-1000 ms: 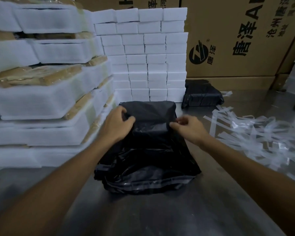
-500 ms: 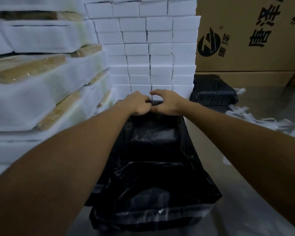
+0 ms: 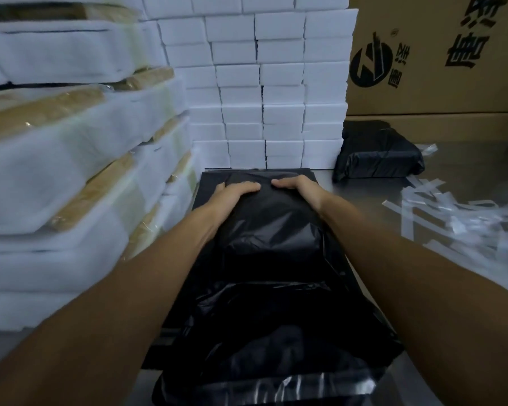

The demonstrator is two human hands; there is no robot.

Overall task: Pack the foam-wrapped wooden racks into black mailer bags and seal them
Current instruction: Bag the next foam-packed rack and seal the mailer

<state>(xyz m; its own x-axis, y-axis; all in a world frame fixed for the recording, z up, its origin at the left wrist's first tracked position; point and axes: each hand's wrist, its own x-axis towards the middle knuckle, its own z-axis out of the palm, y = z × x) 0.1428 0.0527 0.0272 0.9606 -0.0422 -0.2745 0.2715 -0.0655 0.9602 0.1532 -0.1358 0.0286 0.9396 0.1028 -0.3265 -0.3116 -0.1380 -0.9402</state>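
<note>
Spread apart since a moment ago, left hand (image 3: 235,192) and right hand (image 3: 298,189) grip the black mailer bag's (image 3: 272,288) far end on the desk (image 3: 467,177), centre scene. Firm, even pressing would flatten it for sealing.
</note>
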